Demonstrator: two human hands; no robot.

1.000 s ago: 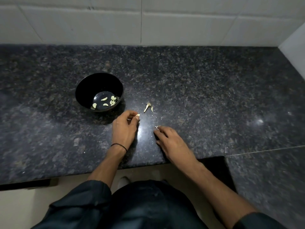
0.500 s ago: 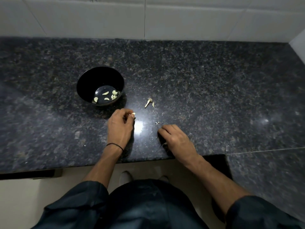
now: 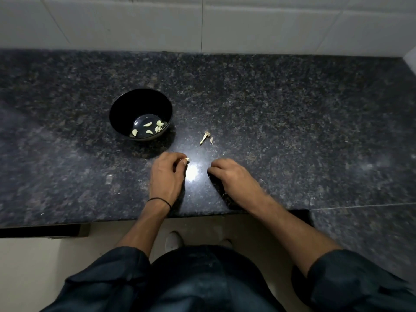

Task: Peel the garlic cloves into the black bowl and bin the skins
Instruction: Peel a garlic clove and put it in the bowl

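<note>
Left hand (image 3: 167, 176): our grip pinches a garlic clove (image 3: 186, 159) between thumb and fingertips, low over the bench (image 3: 292, 120).
Right hand (image 3: 233, 176): it rests on the bench beside the left, fingers curled under; we cannot tell whether this grip holds anything.
Black bowl (image 3: 126, 113): upright, beyond our left hand, with several peeled cloves (image 3: 147, 124) on its bottom.
Scraps: a garlic stem (image 3: 204, 138) and a skin flake (image 3: 211, 141) lie on the bench beyond both hands.
Wrist: a black band (image 3: 158, 200) circles our left wrist.
</note>
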